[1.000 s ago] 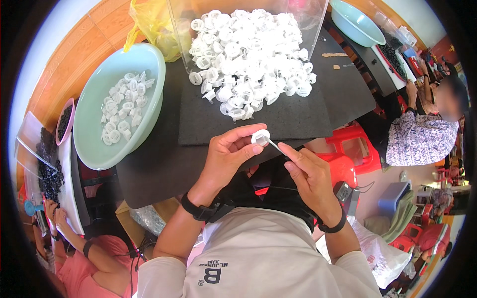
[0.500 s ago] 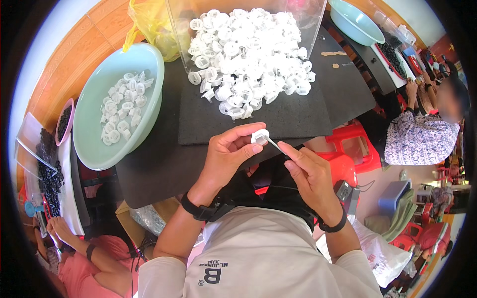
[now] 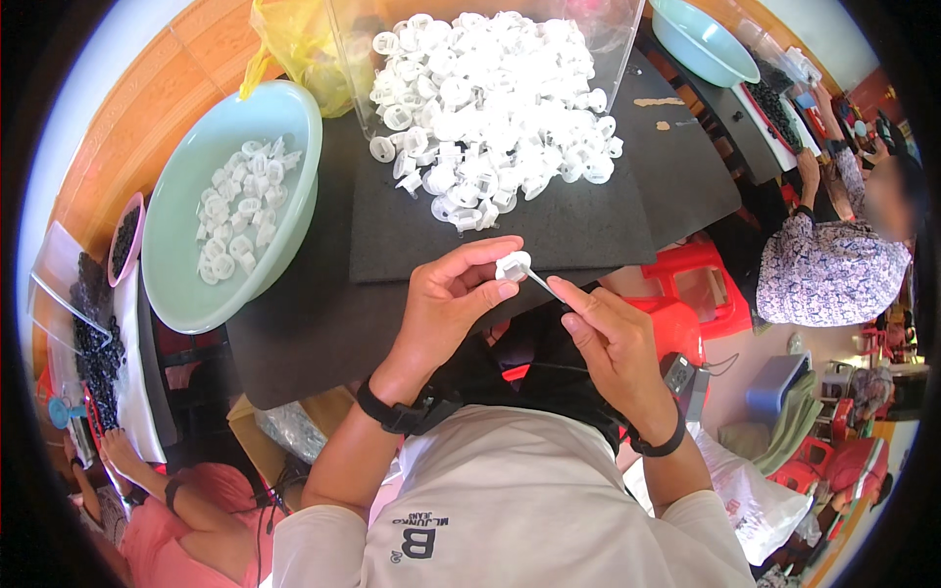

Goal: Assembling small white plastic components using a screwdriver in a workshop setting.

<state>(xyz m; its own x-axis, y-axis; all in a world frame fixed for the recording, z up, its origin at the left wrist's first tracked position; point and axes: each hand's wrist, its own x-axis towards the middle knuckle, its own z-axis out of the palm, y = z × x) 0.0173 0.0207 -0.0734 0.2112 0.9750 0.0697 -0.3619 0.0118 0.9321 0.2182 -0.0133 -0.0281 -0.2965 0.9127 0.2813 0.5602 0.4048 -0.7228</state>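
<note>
Between the thumb and forefinger of my left hand (image 3: 453, 299) is a small round white plastic part (image 3: 511, 267) with a hollow in its face. My right hand (image 3: 610, 343) pinches a thin, light-coloured stick-like tool (image 3: 540, 281), whose far end meets the part's rim. Both hands hover over the near edge of a black mat (image 3: 588, 233). Beyond them a large heap of similar white parts (image 3: 490, 108) spills from a clear plastic bin (image 3: 627, 59) onto the mat. To the left, a pale green basin (image 3: 294, 118) holds more white parts.
A yellow plastic bag (image 3: 299, 49) lies behind the basin. Red stools (image 3: 706, 284) stand right of the dark table (image 3: 294, 353). One person in a patterned top (image 3: 833, 265) works at the right, another in pink (image 3: 216, 500) at the lower left, near trays of black pieces (image 3: 93, 343).
My hands keep nearly the same pose, with the tool still at the white part. The person at the right has shifted their arms, and the one in pink has moved a hand.
</note>
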